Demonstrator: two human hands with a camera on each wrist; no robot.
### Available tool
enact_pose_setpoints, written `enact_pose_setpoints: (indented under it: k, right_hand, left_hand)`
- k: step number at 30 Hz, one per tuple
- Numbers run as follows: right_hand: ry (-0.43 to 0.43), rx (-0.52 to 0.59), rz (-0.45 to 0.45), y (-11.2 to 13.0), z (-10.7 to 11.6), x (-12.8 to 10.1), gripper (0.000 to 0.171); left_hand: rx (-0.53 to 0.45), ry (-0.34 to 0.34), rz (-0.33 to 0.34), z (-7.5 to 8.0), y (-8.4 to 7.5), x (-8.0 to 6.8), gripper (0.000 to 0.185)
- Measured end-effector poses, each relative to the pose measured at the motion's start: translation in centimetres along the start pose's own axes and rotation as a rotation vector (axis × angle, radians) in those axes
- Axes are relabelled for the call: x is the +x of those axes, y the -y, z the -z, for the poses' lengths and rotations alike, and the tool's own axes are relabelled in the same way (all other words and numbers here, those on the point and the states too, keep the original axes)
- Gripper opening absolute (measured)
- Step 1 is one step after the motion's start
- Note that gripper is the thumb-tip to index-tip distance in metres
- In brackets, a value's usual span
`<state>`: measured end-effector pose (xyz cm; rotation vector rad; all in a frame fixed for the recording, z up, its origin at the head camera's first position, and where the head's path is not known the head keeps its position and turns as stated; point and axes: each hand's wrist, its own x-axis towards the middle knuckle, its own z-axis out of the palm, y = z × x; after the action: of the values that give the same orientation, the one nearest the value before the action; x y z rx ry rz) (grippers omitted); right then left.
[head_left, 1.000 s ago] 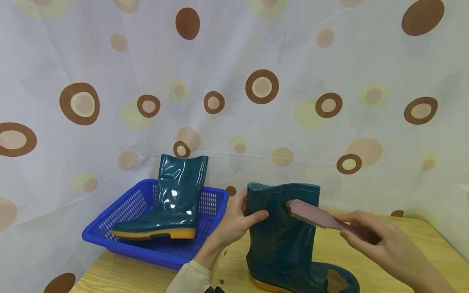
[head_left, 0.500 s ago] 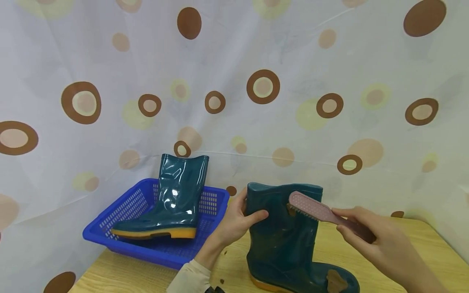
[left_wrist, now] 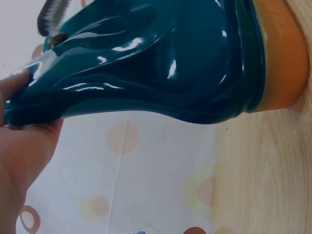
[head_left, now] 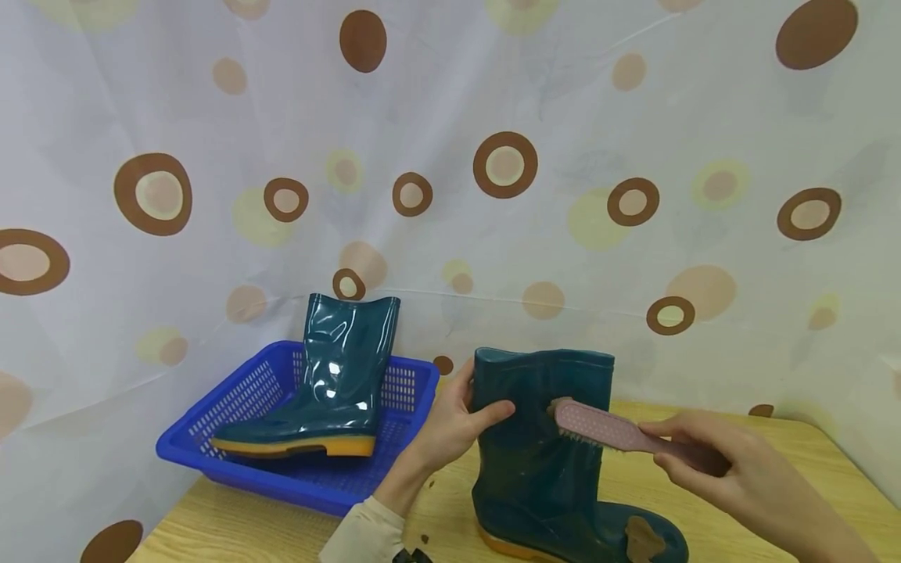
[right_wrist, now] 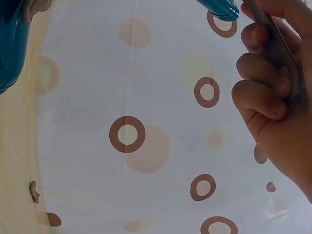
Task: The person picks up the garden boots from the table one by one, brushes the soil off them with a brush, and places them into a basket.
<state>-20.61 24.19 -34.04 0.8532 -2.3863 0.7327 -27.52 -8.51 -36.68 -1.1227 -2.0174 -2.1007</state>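
Note:
A dark teal rubber boot (head_left: 538, 469) stands upright on the table, its toe pointing right. My left hand (head_left: 450, 426) grips its shaft near the top, thumb across the near side and fingers behind, mostly hidden. My right hand (head_left: 732, 461) holds a pink scrubbing brush (head_left: 598, 424) by its handle, bristles facing the upper shaft at a brown patch (head_left: 559, 406). Another brown, mud-like patch (head_left: 644, 539) sticks to the toe. In the left wrist view the brush (left_wrist: 51, 17) overlaps the shaft's upper end; in the right wrist view the fingers (right_wrist: 261, 73) curl round the handle.
A blue plastic basket (head_left: 260, 489) stands at the left with a second, shiny teal boot (head_left: 341, 375) in it. Small brown crumbs (head_left: 425, 539) lie on the wooden table (head_left: 232, 524). Behind hangs a white curtain (head_left: 436, 94) with brown and yellow dots.
The brush rose slightly along the upper shaft, uncovering the brown patch, then came back down onto it. My left hand keeps its grip, and the boot's top tilts slightly with the strokes.

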Motion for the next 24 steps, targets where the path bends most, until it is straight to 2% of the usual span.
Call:
enact_pose_setpoints:
  k: [4, 8, 12, 16, 19, 21, 22, 24]
  right_hand:
    - [0.019, -0.008, -0.021, -0.1, 0.3, -0.3, 0.034]
    - [-0.036, -0.01, -0.062, 0.3, 0.5, -0.2, 0.033]
    - [-0.101, -0.014, -0.039, 0.9, 0.4, 0.2, 0.038]
    - [-0.093, -0.039, -0.004, 1.2, -0.1, 0.6, 0.038]
    - [-0.042, -0.039, -0.006, 1.0, -0.3, 0.6, 0.033]
    - [0.022, -0.022, -0.031, 0.7, -0.4, 0.4, 0.029]
    - [0.077, 0.0, -0.058, 0.5, -0.3, 0.3, 0.026]
    - [0.242, 0.078, -0.116, -0.1, -0.3, 0.2, 0.02]
  left_hand:
    - [-0.003, -0.015, 0.014, 0.0, 0.0, 0.0, 0.059]
    - [-0.009, -0.012, 0.012, 0.1, 0.1, 0.0, 0.058]
    - [-0.011, -0.008, 0.009, 0.1, 0.1, 0.0, 0.057]
    - [-0.011, -0.004, 0.005, 0.1, 0.1, 0.0, 0.056]
    - [-0.008, -0.007, 0.008, 0.1, 0.1, 0.0, 0.058]
    - [-0.011, -0.011, 0.012, 0.1, 0.1, 0.1, 0.058]
    - [-0.013, -0.013, 0.015, 0.1, 0.1, 0.1, 0.059]
    - [-0.016, -0.015, 0.018, 0.0, 0.1, 0.1, 0.06]
